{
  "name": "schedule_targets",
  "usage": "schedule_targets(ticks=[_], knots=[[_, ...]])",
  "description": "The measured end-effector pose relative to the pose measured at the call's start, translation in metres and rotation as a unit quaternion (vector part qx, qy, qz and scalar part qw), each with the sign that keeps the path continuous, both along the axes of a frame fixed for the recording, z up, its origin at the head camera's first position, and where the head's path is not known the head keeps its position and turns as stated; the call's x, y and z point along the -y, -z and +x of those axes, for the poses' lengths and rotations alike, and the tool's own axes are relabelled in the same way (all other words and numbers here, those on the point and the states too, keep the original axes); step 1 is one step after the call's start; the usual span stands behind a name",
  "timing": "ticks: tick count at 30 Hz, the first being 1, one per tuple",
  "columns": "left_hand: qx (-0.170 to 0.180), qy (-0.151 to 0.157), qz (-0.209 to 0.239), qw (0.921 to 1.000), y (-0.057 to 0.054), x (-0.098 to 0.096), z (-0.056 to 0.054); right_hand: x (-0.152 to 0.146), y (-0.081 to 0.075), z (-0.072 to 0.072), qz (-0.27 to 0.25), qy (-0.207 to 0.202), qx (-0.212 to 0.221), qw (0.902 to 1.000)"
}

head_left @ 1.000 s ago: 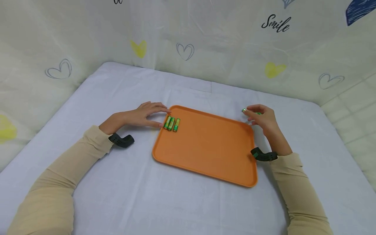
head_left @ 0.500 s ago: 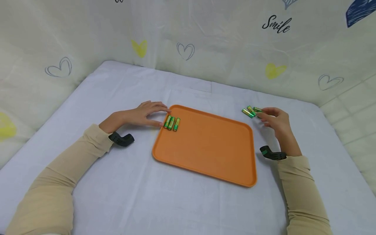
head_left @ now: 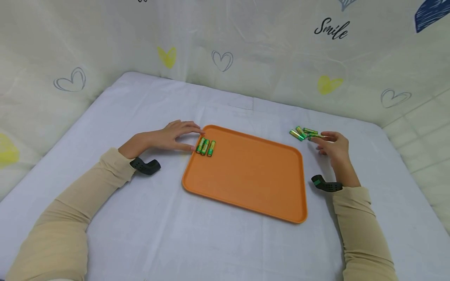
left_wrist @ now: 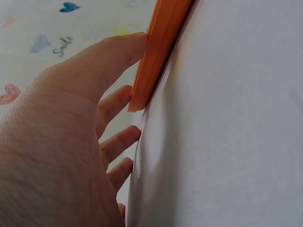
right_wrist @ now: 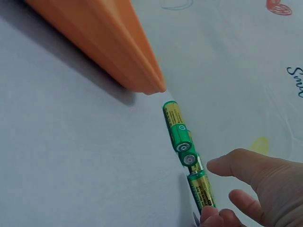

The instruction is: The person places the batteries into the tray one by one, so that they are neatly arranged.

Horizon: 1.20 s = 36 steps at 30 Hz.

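Note:
My left hand (head_left: 174, 136) rests at the left end of an orange tray (head_left: 253, 175), with thumb and a fingertip on its rim and the fingers spread. Three green-and-gold batteries (head_left: 205, 147) lie side by side on the tray near that hand. Beyond the tray's far right corner is a loose group of several similar batteries (head_left: 297, 135) on the white cloth. My right hand (head_left: 335, 146) is at the right side of this group, fingertips right at one battery (right_wrist: 201, 191). In the right wrist view the thumb stands a little apart from it.
A white cloth (head_left: 140, 234) covers the table. Behind it hangs a pale curtain (head_left: 267, 50) printed with hearts and the word Smile. A dark wrist camera (head_left: 145, 167) sits on the left wrist, another wrist camera (head_left: 327, 184) on the right.
My right hand has shifted to the right, uncovering the batteries beyond the tray corner, and now sits at the group's right side. The left hand and the tray have stayed put.

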<state>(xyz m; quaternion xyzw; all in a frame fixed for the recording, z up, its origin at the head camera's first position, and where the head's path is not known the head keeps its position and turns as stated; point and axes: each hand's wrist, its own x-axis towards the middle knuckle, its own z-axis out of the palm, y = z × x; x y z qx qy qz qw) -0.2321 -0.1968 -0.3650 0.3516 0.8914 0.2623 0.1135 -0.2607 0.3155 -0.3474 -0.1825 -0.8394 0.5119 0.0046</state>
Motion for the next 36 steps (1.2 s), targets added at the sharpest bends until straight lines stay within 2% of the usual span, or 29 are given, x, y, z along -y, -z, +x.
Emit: schedule_targets(ticks=[8,15,20,29,36], knots=[[0.003,-0.004,-0.005,1.0000,0.0008,0.0010,-0.0006,0.0007,0.0037,-0.0015,0.036,0.011,0.003,0.9993],[0.000,-0.001,-0.004,1.0000,0.0001,0.0007,0.0002,0.0032,-0.0015,-0.0025,0.095,-0.002,0.046,0.9944],[0.001,0.001,-0.004,1.0000,0.0003,0.0004,0.0005,0.0036,-0.0036,-0.0031,0.102,0.004,0.068,0.9924],[-0.007,0.004,0.004,1.0000,0.0010,0.0006,-0.0010,0.0047,-0.0041,-0.0033,0.132,0.006,0.073,0.9886],[-0.009,0.004,0.001,1.0000,0.0018,0.0000,-0.0011,0.0058,-0.0058,-0.0021,0.124,0.004,0.078,0.9892]])
